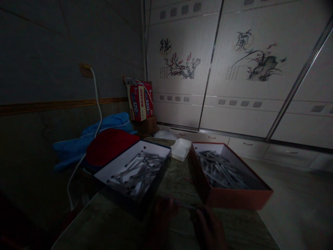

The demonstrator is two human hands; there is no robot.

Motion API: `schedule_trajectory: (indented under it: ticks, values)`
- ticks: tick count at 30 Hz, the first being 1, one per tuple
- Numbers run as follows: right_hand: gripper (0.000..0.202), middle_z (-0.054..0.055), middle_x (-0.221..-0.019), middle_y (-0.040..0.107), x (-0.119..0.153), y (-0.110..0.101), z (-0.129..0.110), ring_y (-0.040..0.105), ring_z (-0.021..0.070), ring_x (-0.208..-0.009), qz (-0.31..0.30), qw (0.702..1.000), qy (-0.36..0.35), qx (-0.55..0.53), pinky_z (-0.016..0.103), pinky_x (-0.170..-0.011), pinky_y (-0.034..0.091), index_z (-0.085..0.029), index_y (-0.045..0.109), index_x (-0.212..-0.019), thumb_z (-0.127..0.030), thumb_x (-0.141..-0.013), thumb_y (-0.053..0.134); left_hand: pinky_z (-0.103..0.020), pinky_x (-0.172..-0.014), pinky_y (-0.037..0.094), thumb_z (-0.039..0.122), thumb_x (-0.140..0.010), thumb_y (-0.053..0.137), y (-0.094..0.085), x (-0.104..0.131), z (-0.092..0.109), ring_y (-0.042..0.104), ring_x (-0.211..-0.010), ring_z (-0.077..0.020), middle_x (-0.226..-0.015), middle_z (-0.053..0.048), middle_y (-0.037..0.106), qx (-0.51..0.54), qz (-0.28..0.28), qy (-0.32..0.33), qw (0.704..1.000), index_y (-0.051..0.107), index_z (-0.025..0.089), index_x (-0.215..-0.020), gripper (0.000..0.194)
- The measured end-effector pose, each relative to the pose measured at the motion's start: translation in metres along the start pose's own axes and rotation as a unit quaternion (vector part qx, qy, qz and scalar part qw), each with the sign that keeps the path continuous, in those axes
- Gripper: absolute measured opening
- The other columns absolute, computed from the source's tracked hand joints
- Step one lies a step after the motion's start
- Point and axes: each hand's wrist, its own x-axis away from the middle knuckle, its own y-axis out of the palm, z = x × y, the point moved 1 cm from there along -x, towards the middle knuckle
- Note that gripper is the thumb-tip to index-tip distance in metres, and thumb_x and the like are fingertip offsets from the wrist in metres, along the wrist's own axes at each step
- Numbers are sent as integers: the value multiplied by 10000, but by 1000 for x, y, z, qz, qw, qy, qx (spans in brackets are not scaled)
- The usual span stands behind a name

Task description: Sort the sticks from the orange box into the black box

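Note:
Near the table's front edge, my left hand (164, 213) and my right hand (208, 222) face each other, both dark and slightly blurred. A thin, pale stick-like piece (185, 205) spans between them, its ends pinched in the fingers of each hand. Beyond my left hand lies a dark-rimmed box (105, 171) with a white inside, holding several slim pieces with dark ends (140, 173). To the right stands a reddish-brown box (239, 198) with a dense pile of similar slim pieces (221, 170).
A small white tray (180, 149) sits between the boxes at the back of the table (179, 177). Left are a red round item (110, 146), blue cloth (111, 123) and a white cable (97, 93). Behind are red packages (142, 100) and a cabinet (182, 114).

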Motion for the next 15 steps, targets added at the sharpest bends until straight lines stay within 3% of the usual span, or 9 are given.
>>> schedule_trajectory:
  ticks: [6,10,15]
  values:
    - [365,45,-796,695,-1,-14,1,647,212,-755,87,996,25,13,260,-680,484,-202,614,-853,-547,-794,510,-348,-658,574,371,-371,870,-1,3,4,683,-692,-215,-694,-23,698,20,-2,-3,1000,653,167,-655,412]
    - [346,51,-822,692,-4,-26,4,646,219,-782,125,990,50,33,267,-691,487,-206,591,-864,-529,-823,474,-350,-672,575,401,-389,856,-3,1,4,680,-732,-226,-740,-26,687,-11,18,15,1000,660,178,-671,409]
    - [346,48,-861,717,3,-8,0,663,217,-788,68,997,-11,27,267,-709,492,-232,652,-890,-530,-819,492,-378,-654,563,386,-442,830,-3,-2,-2,676,-720,-259,-713,-63,687,-84,2,28,996,624,184,-641,349]
